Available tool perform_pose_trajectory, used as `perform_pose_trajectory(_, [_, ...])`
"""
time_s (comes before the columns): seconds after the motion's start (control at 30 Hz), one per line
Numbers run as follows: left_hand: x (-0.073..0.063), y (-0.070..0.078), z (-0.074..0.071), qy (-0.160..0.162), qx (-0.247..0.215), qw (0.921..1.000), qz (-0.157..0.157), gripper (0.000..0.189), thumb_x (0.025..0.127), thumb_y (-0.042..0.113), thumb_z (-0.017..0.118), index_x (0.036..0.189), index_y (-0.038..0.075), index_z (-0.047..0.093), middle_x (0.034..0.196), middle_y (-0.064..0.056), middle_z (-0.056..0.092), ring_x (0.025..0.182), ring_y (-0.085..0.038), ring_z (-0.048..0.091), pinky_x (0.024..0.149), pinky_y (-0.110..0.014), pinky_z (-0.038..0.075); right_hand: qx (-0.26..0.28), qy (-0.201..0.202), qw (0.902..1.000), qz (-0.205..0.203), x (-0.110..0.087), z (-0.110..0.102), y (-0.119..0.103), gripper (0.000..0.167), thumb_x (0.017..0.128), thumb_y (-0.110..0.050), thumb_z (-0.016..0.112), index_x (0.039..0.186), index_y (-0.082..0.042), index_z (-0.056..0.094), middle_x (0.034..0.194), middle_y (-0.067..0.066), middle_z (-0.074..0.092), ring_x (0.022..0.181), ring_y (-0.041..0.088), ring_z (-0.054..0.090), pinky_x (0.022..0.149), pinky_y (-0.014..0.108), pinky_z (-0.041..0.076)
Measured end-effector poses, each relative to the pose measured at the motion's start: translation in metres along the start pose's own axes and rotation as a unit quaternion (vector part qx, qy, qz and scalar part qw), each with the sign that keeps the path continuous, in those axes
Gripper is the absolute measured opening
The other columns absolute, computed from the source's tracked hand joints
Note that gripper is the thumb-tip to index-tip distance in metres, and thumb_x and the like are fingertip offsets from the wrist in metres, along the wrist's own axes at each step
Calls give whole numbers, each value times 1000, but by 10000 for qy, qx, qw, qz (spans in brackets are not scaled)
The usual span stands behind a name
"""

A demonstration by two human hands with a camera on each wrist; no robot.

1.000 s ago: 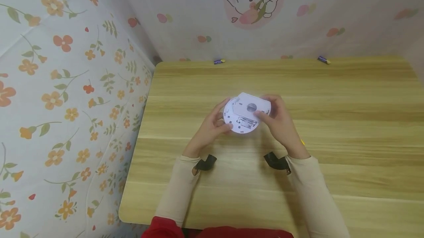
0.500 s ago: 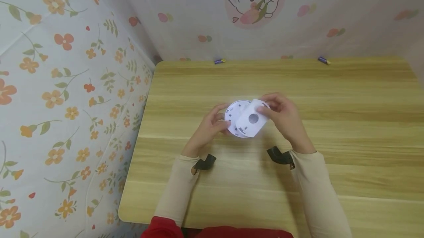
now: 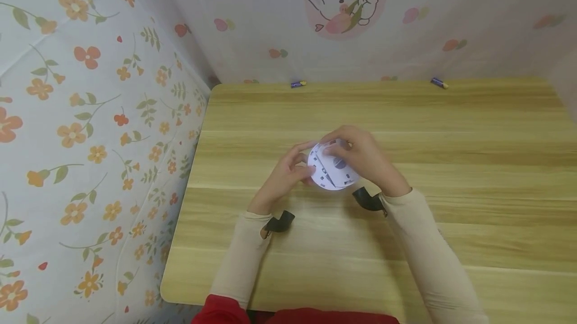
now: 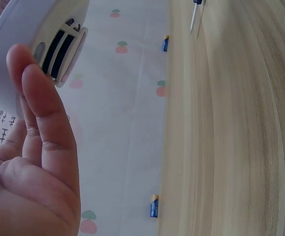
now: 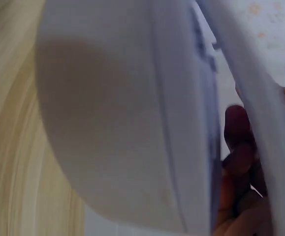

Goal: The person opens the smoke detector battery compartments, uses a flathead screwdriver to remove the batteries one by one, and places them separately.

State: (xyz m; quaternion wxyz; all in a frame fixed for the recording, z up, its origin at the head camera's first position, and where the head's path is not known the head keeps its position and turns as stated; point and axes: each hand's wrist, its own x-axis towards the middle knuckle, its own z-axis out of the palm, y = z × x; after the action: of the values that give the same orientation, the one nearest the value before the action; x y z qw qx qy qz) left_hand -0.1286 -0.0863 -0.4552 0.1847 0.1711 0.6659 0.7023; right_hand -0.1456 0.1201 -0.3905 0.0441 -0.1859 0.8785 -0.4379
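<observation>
My left hand (image 3: pixel 288 174) grips the rim of a white round smoke detector (image 3: pixel 317 176) above the table. In the left wrist view its thick side and dark slotted vents (image 4: pixel 57 49) show. My right hand (image 3: pixel 365 156) pinches a thin white mounting plate (image 3: pixel 331 166) with a round hole and cut-off sides. The plate lies over the detector's back, turned at an angle to it; whether it is seated cannot be made out. The right fingers cover the plate's upper right part. Both white parts are close and blurred in the right wrist view.
Two blue-and-yellow batteries (image 3: pixel 297 84) (image 4: pixel 154 205) lie apart along the table's back edge. A screwdriver (image 4: pixel 196 14) lies on the wooden table (image 3: pixel 252 123), in the left wrist view. Patterned curtains (image 3: pixel 270 23) hang behind and at the left.
My right hand has turned the mounting plate over the detector and moved left, now reaching farther across it. My left hand stays nearly in place, holding the detector.
</observation>
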Motion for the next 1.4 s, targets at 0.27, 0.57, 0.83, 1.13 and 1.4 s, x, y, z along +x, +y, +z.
perform_pose_trajectory(0.27, [1,-1,1,-75,68,9999,75,58,90,2,54,145,5,35,98,-11,56,66,-13,60,65,-25,54,-307,289,9965,-726,1,14,4,12,81,-6,74,93,-7,74,99,9,66,100,27,47,84,35,37])
perform_pose_trajectory(0.57, [3,-2,2,-154,50,9999,43,59,92,4,51,147,3,31,106,-20,55,67,-10,60,66,-23,54,-522,485,9923,-1012,-1,17,5,28,77,-12,80,101,-8,67,111,13,51,109,33,36,84,37,34])
perform_pose_trajectory(0.83, [2,-3,5,54,257,9997,15,56,93,4,50,146,5,33,104,-20,55,67,-21,60,68,-33,56,-530,561,9949,-642,-2,17,5,41,79,-13,79,111,0,57,119,19,50,114,37,39,90,44,35])
perform_pose_trajectory(1.13, [1,3,5,922,370,9951,15,55,93,2,48,145,10,37,106,-27,58,69,-26,60,73,-55,55,1470,39,9855,841,-26,15,26,59,98,-13,53,148,1,25,145,28,38,125,43,49,99,42,50])
perform_pose_trajectory(1.4, [2,1,3,788,142,9966,172,55,90,4,47,143,7,32,109,-28,56,74,-14,60,68,-35,55,2157,349,9691,1142,-29,29,25,54,99,-13,51,148,-6,29,146,22,40,128,37,50,78,12,52])
